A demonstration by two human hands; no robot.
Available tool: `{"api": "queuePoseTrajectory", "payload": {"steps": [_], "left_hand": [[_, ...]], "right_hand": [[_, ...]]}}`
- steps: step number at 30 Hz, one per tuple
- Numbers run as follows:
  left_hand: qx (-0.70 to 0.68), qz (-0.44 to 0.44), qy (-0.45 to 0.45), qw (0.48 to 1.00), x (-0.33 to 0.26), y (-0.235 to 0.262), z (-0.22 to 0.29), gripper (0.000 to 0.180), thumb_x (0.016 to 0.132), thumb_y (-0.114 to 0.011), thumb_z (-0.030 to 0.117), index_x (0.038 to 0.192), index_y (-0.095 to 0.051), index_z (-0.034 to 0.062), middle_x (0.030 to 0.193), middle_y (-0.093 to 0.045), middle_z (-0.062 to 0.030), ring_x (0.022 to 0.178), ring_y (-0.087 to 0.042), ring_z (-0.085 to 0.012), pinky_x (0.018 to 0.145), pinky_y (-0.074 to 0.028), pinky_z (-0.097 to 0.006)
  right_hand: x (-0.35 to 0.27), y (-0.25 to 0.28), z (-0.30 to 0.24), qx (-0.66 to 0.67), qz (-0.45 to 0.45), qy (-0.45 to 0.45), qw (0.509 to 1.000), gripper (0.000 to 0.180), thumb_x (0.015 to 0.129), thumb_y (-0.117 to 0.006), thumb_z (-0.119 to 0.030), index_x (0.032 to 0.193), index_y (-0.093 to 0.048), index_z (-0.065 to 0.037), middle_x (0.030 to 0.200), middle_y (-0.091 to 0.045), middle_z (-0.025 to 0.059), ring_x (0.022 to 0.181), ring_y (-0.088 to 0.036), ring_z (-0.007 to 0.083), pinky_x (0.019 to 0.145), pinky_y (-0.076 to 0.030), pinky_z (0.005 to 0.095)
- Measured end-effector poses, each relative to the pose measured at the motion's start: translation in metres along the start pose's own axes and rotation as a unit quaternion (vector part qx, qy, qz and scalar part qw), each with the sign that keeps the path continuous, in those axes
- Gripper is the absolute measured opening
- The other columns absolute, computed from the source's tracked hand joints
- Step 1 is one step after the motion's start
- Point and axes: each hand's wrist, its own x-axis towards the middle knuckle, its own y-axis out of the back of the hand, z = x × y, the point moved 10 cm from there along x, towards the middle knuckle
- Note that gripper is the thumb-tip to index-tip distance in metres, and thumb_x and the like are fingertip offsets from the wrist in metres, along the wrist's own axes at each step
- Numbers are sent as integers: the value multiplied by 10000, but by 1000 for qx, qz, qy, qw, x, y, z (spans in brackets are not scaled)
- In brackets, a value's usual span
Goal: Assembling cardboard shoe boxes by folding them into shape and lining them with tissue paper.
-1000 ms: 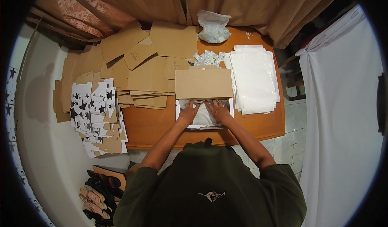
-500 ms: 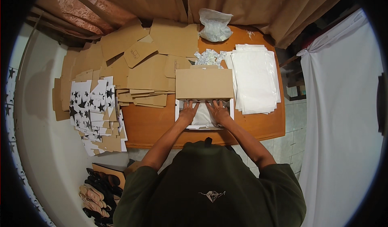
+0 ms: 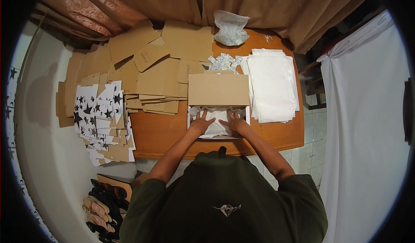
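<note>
A cardboard box (image 3: pixel 219 90) stands at the table's front, its brown lid flap raised at the back and its inside white. White tissue paper (image 3: pixel 217 118) lines it, crumpled along the far side. My left hand (image 3: pixel 201 124) lies on the paper in the left half, fingers spread. On the right half rests my right hand (image 3: pixel 234 123), fingers also spread, thumb pointing toward the left hand. Both palms face down and neither hand grips anything. Whatever lies under the paper is hidden.
Flat brown cardboard pieces (image 3: pixel 160 76) cover the table's left side, beside star-printed cardboard (image 3: pixel 88 109). White paper sheets (image 3: pixel 272 85) are stacked at right. Small white packets (image 3: pixel 225 62) and a clear plastic bag (image 3: pixel 231 29) sit behind the box. Shoes (image 3: pixel 103 208) are at lower left.
Both hands have spread their fingers and shifted slightly within the box. More crumpled tissue paper now shows along the far side.
</note>
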Motion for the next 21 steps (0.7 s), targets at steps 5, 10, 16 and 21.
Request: {"api": "queuePoseTrajectory", "payload": {"steps": [5, 10, 16, 21], "left_hand": [[-46, -42, 17, 998, 1, 0, 3, 835, 878, -609, -31, 1538, -394, 433, 1688, -118, -159, 1498, -207, -477, 1076, -360, -739], [-90, -24, 42, 995, -15, -8, -18, 778, 883, -593, -34, 1516, -435, 390, 1680, -139, -178, 1484, -234, -498, 1050, -380, -755], [-70, -24, 1, 997, 23, 14, 30, 698, 918, -535, -31, 1490, -467, 363, 1666, -167, -201, 1470, -259, -509, 1037, -431, -713], [-94, 4, 1, 996, 4, 19, -1, 582, 952, -541, 52, 1480, -482, 289, 1584, -288, -235, 1364, -412, -509, 1026, -491, -612]], "right_hand": [[-2, -4, 4, 48, -18, 3, 999, 646, 974, -600, -194, 1536, -411, -452, 1689, -65, 242, 1470, -288, 540, 1105, -465, 506], [12, 0, -18, 80, -34, 13, 996, 603, 1047, -447, -513, 1581, -383, -239, 1673, -116, 263, 1466, -315, 511, 1135, -405, 553], [42, -91, 72, 228, -42, -130, 964, 579, 999, -557, -433, 1536, -470, -235, 1674, -127, 262, 1448, -353, 511, 1154, -378, 530], [13, 5, 3, 91, -19, 31, 995, 509, 949, -604, -283, 1445, -566, -178, 1548, -393, 259, 1308, -524, 492, 1084, -456, 502]]}}
